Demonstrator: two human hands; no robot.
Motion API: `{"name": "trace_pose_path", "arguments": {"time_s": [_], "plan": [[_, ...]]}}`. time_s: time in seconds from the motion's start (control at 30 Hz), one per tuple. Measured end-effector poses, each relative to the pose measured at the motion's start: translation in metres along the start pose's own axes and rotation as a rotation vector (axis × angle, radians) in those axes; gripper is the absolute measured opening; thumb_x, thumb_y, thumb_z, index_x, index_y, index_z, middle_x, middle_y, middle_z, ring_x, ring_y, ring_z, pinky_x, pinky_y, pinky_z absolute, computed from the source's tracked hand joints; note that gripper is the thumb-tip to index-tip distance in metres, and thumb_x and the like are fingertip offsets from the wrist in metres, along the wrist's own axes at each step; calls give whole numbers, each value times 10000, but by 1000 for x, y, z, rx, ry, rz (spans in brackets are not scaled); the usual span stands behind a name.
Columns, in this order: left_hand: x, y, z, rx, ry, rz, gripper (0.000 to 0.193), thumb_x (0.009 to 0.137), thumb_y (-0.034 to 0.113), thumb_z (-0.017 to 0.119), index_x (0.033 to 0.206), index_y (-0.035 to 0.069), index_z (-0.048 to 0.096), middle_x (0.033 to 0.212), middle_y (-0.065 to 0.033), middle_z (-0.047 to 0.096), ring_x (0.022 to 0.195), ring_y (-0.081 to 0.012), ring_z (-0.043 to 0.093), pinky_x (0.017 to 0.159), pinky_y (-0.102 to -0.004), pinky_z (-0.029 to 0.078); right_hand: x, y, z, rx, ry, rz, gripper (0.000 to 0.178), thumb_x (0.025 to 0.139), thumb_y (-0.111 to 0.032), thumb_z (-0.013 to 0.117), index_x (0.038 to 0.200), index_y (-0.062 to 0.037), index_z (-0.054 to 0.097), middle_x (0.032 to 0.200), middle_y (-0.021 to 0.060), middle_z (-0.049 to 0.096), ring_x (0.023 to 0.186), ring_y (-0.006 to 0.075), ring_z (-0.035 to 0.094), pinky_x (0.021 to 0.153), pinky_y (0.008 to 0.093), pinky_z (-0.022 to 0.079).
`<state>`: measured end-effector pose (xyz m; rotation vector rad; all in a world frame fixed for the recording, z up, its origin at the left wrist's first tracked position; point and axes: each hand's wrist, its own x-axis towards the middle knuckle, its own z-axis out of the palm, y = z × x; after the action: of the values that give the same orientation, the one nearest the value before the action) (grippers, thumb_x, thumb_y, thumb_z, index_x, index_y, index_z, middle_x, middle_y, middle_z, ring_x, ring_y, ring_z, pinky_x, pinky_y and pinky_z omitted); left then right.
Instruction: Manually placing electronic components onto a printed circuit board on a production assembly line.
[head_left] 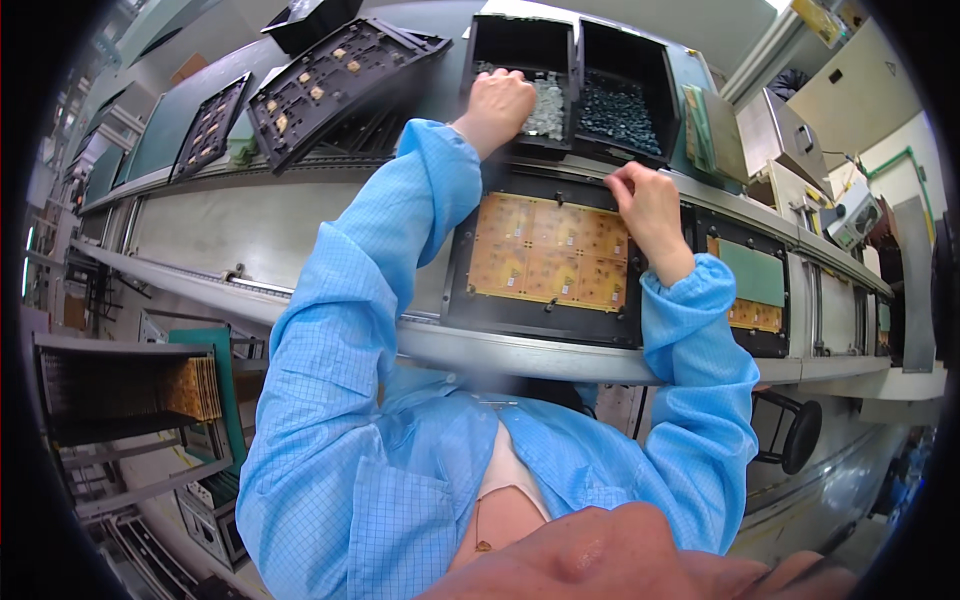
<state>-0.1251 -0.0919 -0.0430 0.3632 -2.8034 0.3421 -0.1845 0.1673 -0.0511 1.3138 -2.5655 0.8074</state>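
Observation:
My left hand [500, 105] reaches into the left black bin [522, 42], at the edge of a heap of small whitish clear parts [546, 108]. Its fingers are curled, and their tips are partly hidden. Over the upper right corner of a yellow-brown circuit board panel [548, 250], my right hand [650, 212] is closed in a pinch. Whatever may be between its fingertips is too small to make out. The panel lies in a black carrier frame [590, 322] on the rail line. Small dark parts [615, 108] fill the right black bin [622, 48].
On the right, another carrier holds a board with a green sheet [752, 274] over it. Black trays with tan pieces [300, 98] lean at the far left. A metal box [785, 135] stands at the back right. A rack of boards [130, 385] is at lower left.

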Motion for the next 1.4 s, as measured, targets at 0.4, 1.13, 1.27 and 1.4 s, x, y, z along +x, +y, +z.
{"name": "trace_pose_path", "arguments": {"time_s": [0.4, 1.13, 1.27, 1.4], "plan": [[-13, -10, -23, -784, 196, -15, 113, 746, 52, 649, 830, 60, 724, 842, -130, 695, 811, -302, 690, 752, -394, 552, 114, 51, 31, -315, -35, -119, 137, 820, -159, 717, 904, -54, 742, 908, 144, 707, 963, 336, 633, 872, 406, 503], [-59, 116, -37, -1124, -284, 46, 153, 788, 28, 696, 931, 34, 749, 860, -107, 743, 797, -196, 720, 742, -322, 568, -53, 43, -16, 506, 131, 267, 168, 920, -98, 626, 1027, -17, 727, 885, 49, 722, 760, 93, 642, 718, 246, 516], [-55, 131, -17, -1127, -155, 93, 182, 769, 36, 701, 950, 35, 719, 829, -106, 734, 790, -239, 718, 737, -347, 562, -84, 59, 16, 1161, 89, 662, 209, 947, -138, 621, 1100, -19, 701, 905, 33, 682, 808, 90, 615, 758, 221, 487], [-55, 128, -22, -997, -159, 109, 210, 756, 38, 698, 966, 37, 700, 821, -100, 730, 790, -260, 713, 732, -364, 557, -81, 53, 20, 1326, 37, 733, 219, 954, -137, 614, 1110, 3, 680, 929, 34, 667, 841, 106, 614, 794, 233, 494]]}}
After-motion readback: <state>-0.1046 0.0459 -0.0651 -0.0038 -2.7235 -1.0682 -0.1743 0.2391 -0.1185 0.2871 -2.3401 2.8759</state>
